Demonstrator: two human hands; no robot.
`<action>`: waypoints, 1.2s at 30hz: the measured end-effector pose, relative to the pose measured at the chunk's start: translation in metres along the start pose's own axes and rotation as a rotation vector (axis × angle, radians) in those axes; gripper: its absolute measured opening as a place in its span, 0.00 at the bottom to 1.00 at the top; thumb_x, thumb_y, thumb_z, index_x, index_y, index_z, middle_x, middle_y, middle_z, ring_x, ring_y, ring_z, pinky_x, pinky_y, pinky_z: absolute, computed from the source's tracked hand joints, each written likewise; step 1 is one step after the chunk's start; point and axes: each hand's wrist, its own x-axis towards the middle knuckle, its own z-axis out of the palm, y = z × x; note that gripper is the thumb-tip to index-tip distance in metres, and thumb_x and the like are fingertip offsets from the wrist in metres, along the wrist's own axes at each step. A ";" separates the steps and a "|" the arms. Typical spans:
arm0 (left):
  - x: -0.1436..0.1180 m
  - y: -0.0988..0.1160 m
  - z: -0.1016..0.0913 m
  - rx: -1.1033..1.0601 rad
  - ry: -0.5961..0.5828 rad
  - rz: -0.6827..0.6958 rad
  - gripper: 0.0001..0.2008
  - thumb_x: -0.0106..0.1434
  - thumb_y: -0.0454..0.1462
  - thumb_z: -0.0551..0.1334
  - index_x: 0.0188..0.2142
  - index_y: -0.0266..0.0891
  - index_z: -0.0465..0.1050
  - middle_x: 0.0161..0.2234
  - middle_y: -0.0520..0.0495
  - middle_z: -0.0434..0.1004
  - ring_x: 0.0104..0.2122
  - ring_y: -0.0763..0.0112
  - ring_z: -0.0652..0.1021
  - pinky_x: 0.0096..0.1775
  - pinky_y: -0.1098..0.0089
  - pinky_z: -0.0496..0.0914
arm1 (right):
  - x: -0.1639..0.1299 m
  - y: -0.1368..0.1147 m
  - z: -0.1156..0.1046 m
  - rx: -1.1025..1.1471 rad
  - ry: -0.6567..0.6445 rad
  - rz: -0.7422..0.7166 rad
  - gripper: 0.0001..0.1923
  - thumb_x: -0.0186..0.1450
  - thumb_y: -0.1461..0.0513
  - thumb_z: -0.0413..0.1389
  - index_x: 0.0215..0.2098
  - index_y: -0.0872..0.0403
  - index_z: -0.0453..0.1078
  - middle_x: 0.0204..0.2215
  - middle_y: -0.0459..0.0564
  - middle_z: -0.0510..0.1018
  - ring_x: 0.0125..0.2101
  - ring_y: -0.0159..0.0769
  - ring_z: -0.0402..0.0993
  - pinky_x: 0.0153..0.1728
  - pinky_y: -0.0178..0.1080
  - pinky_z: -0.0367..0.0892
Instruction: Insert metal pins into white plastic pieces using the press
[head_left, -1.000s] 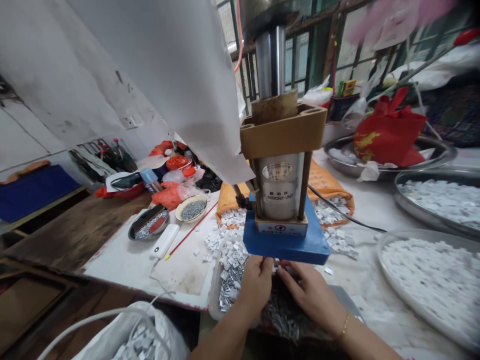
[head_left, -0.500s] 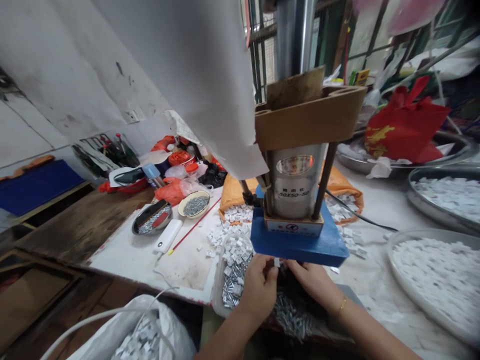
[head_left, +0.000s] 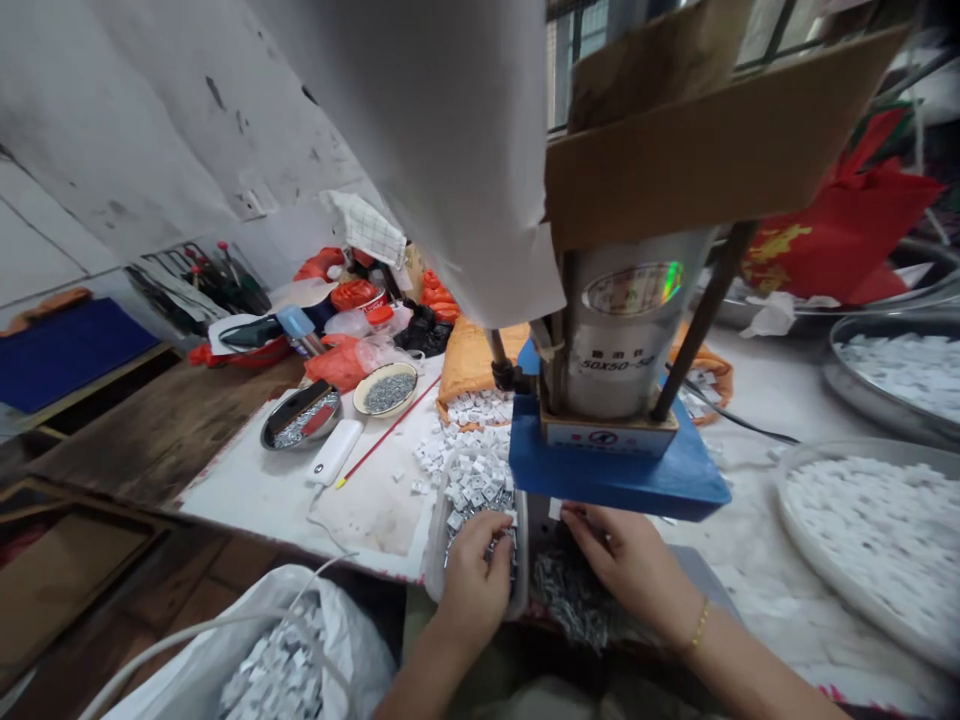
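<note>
My left hand [head_left: 476,570] is over a clear plastic bin [head_left: 523,585] of small white plastic clips [head_left: 480,480] and steel nails. Its fingers are curled, and whatever is at their tips blends into the pile. My right hand [head_left: 630,560], with a bracelet at the wrist, pinches a small white plastic clip [head_left: 556,509] below the front edge of a press with a blue base [head_left: 615,475]. A heap of loose nails [head_left: 574,600] lies beneath the right hand.
Left on the table are a bowl of nails [head_left: 386,388], a metal dish [head_left: 300,420], a white power bank [head_left: 335,452] and a red stick [head_left: 390,430]. Trays of white pieces [head_left: 870,540] stand right. A white sack [head_left: 281,650] is below left; hanging paper [head_left: 450,150] blocks part of the view.
My left hand has moved left, from beside the right hand to over the bin. The right hand stays by the press with a white clip. The view has shifted closer to the press.
</note>
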 end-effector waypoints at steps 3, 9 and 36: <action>-0.008 -0.004 -0.014 0.091 -0.087 -0.013 0.11 0.60 0.28 0.53 0.35 0.37 0.74 0.33 0.44 0.77 0.35 0.64 0.76 0.38 0.64 0.70 | 0.001 -0.003 0.004 -0.066 0.012 -0.006 0.13 0.63 0.56 0.50 0.29 0.51 0.74 0.25 0.52 0.80 0.27 0.42 0.75 0.29 0.40 0.67; -0.018 -0.008 -0.025 0.476 -0.383 -0.030 0.11 0.57 0.29 0.55 0.35 0.40 0.75 0.31 0.44 0.77 0.33 0.59 0.76 0.35 0.63 0.69 | -0.010 -0.004 -0.001 0.000 0.066 0.132 0.14 0.64 0.53 0.49 0.34 0.52 0.71 0.28 0.51 0.79 0.28 0.41 0.74 0.28 0.39 0.66; -0.013 0.041 0.006 -0.290 -0.174 -0.090 0.07 0.56 0.29 0.60 0.31 0.38 0.76 0.30 0.48 0.75 0.31 0.69 0.74 0.35 0.71 0.68 | -0.044 -0.019 -0.010 0.737 -0.156 0.534 0.14 0.50 0.52 0.61 0.26 0.54 0.73 0.23 0.46 0.77 0.25 0.36 0.72 0.26 0.35 0.68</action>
